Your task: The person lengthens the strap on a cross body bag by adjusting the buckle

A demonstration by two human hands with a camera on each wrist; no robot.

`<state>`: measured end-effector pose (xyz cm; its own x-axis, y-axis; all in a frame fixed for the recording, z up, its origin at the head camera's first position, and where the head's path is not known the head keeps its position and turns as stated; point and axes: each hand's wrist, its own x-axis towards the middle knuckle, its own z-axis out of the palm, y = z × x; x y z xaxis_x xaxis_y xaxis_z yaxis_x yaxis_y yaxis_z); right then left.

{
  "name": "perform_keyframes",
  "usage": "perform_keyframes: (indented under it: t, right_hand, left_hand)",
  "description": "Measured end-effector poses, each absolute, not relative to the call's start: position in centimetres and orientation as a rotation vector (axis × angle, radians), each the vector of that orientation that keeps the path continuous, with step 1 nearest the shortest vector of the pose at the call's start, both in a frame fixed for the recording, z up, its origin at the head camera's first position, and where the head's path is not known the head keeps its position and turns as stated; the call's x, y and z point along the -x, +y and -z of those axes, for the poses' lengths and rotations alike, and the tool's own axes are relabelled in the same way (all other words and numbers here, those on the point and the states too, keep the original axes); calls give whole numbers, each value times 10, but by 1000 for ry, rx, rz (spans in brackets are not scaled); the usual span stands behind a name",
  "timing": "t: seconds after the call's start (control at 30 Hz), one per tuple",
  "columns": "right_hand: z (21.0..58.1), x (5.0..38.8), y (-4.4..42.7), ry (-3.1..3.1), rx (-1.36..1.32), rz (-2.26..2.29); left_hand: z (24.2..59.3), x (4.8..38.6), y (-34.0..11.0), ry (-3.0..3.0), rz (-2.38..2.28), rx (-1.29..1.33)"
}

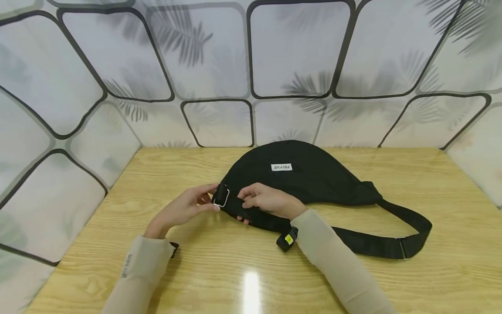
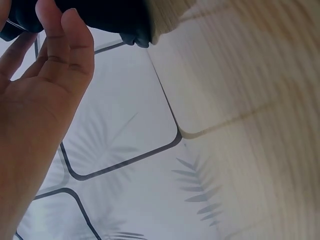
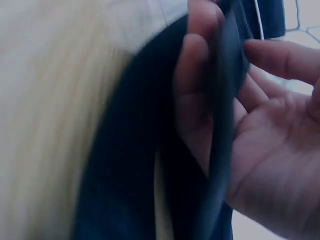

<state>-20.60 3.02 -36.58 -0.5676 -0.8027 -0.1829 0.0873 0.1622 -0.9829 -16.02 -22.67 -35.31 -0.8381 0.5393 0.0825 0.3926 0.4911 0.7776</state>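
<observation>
A black waist bag (image 1: 302, 174) with a small white label lies on the table, its black strap (image 1: 368, 242) looping out at the right and back along the front. At the bag's left end my left hand (image 1: 180, 211) pinches the strap beside a metal buckle (image 1: 221, 197). My right hand (image 1: 272, 200) grips the strap just right of that buckle, thumb on one side and fingers on the other, as the right wrist view shows. In the left wrist view the fingers of my left hand (image 2: 50, 75) touch black fabric at the top edge.
The wooden table (image 1: 164, 170) meets a patterned cloth backdrop (image 1: 211, 122) behind the bag. A short strap end with a yellow tag (image 1: 289, 239) lies by my right sleeve. A small black piece (image 1: 174, 249) shows beside my left cuff. A metal slider (image 1: 401, 247) sits on the strap at right.
</observation>
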Motion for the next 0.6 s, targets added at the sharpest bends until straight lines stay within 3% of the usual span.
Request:
perform_keyframes:
  t: [0.6]
  right_hand:
    - [365,195,16,1809,701,1601]
  left_hand:
    - [356,160,-217,2496,-1280,-862]
